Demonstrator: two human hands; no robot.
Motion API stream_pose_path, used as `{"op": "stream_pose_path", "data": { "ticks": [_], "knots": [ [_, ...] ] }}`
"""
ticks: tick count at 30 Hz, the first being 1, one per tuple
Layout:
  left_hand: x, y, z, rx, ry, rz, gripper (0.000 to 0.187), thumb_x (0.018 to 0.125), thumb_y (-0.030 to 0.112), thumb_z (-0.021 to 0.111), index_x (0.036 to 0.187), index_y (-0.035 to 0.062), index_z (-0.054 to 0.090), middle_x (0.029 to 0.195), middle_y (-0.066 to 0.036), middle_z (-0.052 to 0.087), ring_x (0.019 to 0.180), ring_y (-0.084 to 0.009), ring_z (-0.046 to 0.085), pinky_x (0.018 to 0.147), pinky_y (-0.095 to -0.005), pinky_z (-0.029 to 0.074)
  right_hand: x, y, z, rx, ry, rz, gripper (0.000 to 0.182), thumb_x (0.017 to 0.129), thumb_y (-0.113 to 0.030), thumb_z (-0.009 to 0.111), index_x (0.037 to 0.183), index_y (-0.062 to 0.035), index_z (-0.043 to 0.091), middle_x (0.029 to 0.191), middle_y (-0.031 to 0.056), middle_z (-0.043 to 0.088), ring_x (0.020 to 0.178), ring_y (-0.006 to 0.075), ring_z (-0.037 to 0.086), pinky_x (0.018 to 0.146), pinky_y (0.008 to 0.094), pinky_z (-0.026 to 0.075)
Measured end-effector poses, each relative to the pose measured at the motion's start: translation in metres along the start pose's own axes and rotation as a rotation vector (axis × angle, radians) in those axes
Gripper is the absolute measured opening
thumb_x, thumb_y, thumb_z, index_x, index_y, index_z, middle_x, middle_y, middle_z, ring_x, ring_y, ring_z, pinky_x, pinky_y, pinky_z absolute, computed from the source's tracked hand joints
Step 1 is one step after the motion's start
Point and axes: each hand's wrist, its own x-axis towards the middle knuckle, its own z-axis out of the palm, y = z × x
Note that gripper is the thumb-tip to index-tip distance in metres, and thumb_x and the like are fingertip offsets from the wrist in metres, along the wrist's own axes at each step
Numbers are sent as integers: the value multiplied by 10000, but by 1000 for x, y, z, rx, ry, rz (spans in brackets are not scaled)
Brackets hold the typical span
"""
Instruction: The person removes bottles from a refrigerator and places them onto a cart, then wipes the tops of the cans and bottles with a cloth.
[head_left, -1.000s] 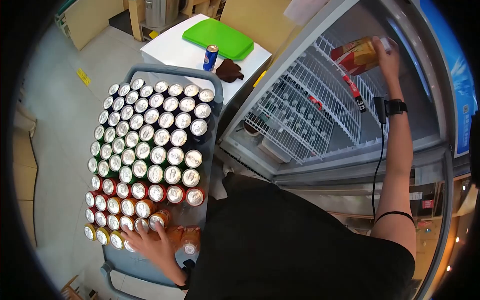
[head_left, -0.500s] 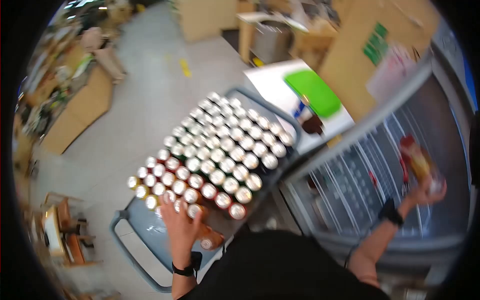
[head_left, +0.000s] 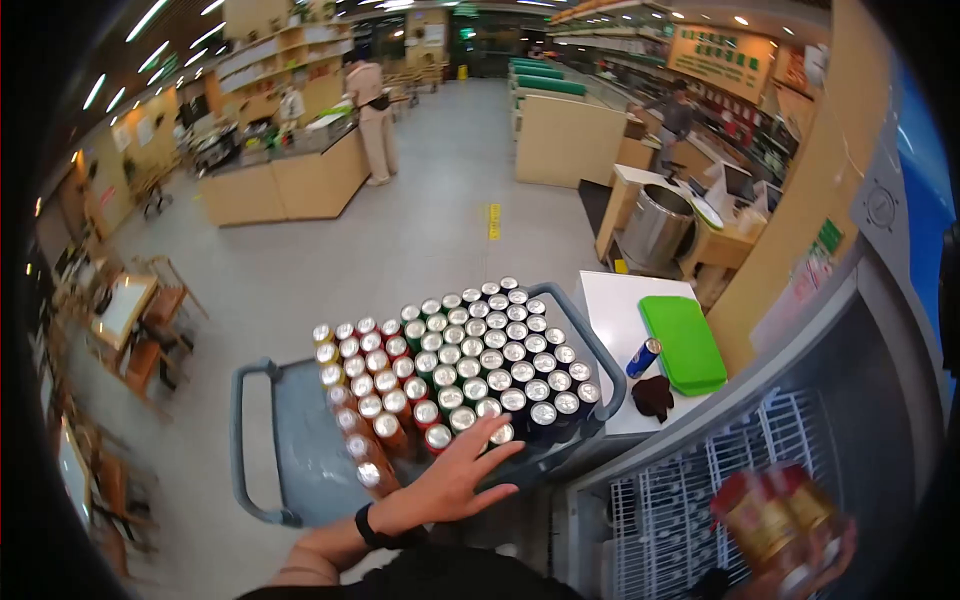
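A grey cart (head_left: 300, 440) carries rows of drink cans (head_left: 470, 350) with silver tops, their sides yellow, red, orange-brown, green and dark blue. Over the row nearest my body, my left hand (head_left: 455, 480) reaches with spread fingers, fingertips overlapping the can tops, and holds nothing. At lower right, my right hand (head_left: 825, 560) grips red-and-gold cans (head_left: 775, 515), blurred by motion, inside the open fridge (head_left: 850, 360). Its fingers wrap the lower ends of these cans, and part of the hand is cut off by the dark image edge. White wire shelves (head_left: 670, 510) show behind them.
Beside the cart, a white table (head_left: 610, 300) holds a bright green lidded box (head_left: 685, 345), a blue can (head_left: 643, 357) and a dark brown cloth (head_left: 652, 398). A steel pot (head_left: 657, 225) stands beyond. People stand near counters farther back.
My left hand has moved from the brown cans at the cart's left to its front right edge. My right hand still holds red-and-gold cans, now lower in view. The camera has tilted up.
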Motion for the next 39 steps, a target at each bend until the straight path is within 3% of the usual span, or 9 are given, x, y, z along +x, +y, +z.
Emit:
{"op": "stream_pose_path", "data": {
  "ticks": [3,6,10,12,18,22,25,30,39],
  "knots": [
    [28,26,11,-222,-40,165,619,984,240,628,1508,42,365,1592,-231,274,1487,-402,263,1204,-477,245,19,-8,63,589,-135,7,422,902,-339,616,1164,-10,646,1359,251,475,1212,415,542,960,497,525],
    [58,42,20,-507,-105,230,710,966,368,647,1511,23,349,1582,-226,295,1479,-363,293,1182,-460,284,74,-255,180,1166,-274,68,439,865,-398,635,1086,-22,688,1332,265,476,1180,423,546,939,496,521],
    [51,45,37,-879,-623,-7,966,810,572,778,1472,-3,372,1395,-166,523,1276,-267,514,1079,-395,404,43,-315,203,1346,-577,172,573,739,-564,670,931,-25,708,1261,297,473,1128,416,535,902,490,490],
    [19,20,60,-1065,-476,147,902,841,531,763,1465,1,384,1305,-138,588,1238,-203,528,1039,-381,432,21,-338,209,1389,-689,273,671,696,-663,665,862,-14,700,1311,346,443,1172,452,511,960,551,433],
    [-66,-27,1,-956,-94,-232,958,732,565,851,1413,12,464,1283,-70,597,1166,-166,557,1013,-352,456,33,-385,226,1386,-706,359,710,778,-689,624,880,12,662,1415,378,372,1352,632,343,1100,670,290],
    [-139,-100,-69,-1025,298,-224,799,802,561,801,1335,28,538,1252,-73,622,1150,-165,586,977,-369,491,18,-388,223,1306,-844,514,716,769,-641,669,946,52,642,1234,307,526,996,438,684,863,516,557],
    [-178,-156,-127,-743,705,-382,640,822,315,844,1308,40,530,1181,-90,657,1111,-160,618,956,-375,509,6,-400,231,1135,-942,476,669,767,-564,720,989,62,639,1122,237,571,781,324,704,716,411,597],
    [-230,-300,-160,-490,700,-994,630,761,203,874,1270,44,538,1195,-85,647,1105,-159,619,931,-367,517,-9,-434,235,1033,-969,401,624,764,-504,762,994,62,638,1049,211,588,759,310,693,696,401,606],
    [-206,-457,-150,-422,853,-788,653,700,147,864,1252,40,532,1150,-72,653,1076,-182,625,935,-356,515,11,-514,239,830,-1005,291,675,746,-555,772,958,72,637,981,195,599,761,301,703,711,392,601]
  ]
}}
